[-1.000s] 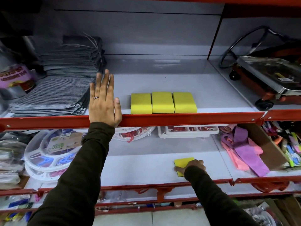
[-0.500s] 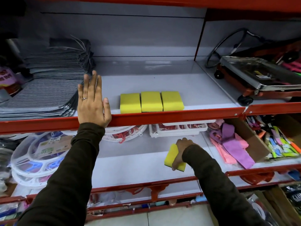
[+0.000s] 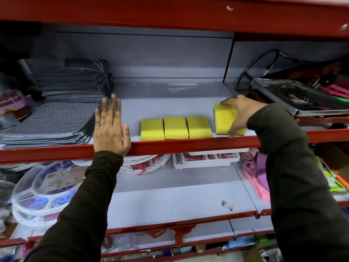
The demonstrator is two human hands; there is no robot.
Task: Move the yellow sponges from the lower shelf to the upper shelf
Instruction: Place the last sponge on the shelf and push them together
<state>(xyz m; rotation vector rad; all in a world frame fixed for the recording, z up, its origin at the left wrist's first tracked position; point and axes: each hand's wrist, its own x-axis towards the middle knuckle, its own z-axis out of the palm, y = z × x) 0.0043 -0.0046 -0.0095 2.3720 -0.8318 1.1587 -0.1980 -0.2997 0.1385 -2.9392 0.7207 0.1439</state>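
Three yellow sponges (image 3: 176, 128) lie side by side near the front of the upper shelf (image 3: 166, 103). My right hand (image 3: 240, 112) grips a fourth yellow sponge (image 3: 224, 117) just right of that row, tilted, its dark scouring underside at the shelf surface. My left hand (image 3: 110, 127) lies flat and open on the shelf's red front rail (image 3: 188, 146), left of the sponges. No sponge shows on the grey lower shelf (image 3: 170, 203).
Stacked grey striped cloths (image 3: 54, 118) fill the upper shelf's left. A metal tray on a red trolley (image 3: 294, 99) sits at the right. Below are round white plastic hangers (image 3: 41, 193), a white tray (image 3: 205, 159) and pink-purple items (image 3: 256, 173).
My right hand lifted the yellow sponge off the lower shelf and carried it up onto the upper shelf, right of the three sponges. The left hand stayed on the rail.
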